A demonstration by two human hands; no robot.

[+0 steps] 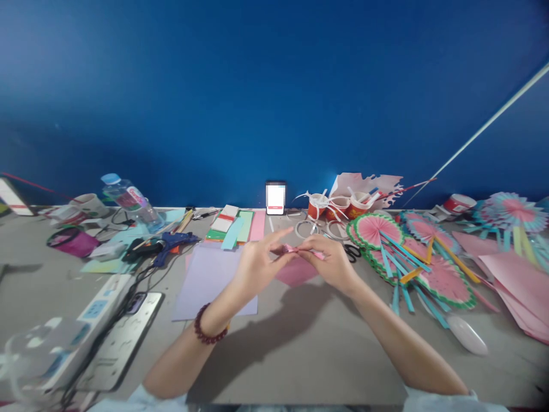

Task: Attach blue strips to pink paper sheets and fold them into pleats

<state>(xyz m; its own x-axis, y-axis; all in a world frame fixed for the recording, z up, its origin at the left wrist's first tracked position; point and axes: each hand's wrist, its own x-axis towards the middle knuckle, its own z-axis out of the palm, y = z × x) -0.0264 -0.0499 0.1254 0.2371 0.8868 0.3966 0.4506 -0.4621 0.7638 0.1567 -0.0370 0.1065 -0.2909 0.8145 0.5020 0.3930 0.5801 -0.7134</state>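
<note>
My left hand (261,263) pinches one end of a small folded pink paper strip (291,249), its index finger raised. My right hand (328,257) closes its fingers on the other end of the same strip. Both hands hover over the grey table (274,355), nearly touching each other. Under them lies a pink paper sheet (297,271), partly hidden by the hands. A lilac sheet (210,278) lies beneath and left of my left wrist. Black scissors (352,252) show just beyond my right hand.
Pleated watermelon fans (446,277) and pink sheets (517,286) lie to the right. Red cups (316,207) and a lit phone (275,198) stand along the blue wall. On the left are a bottle (132,200), glue gun (171,245), power strip (92,317) and another phone (124,337).
</note>
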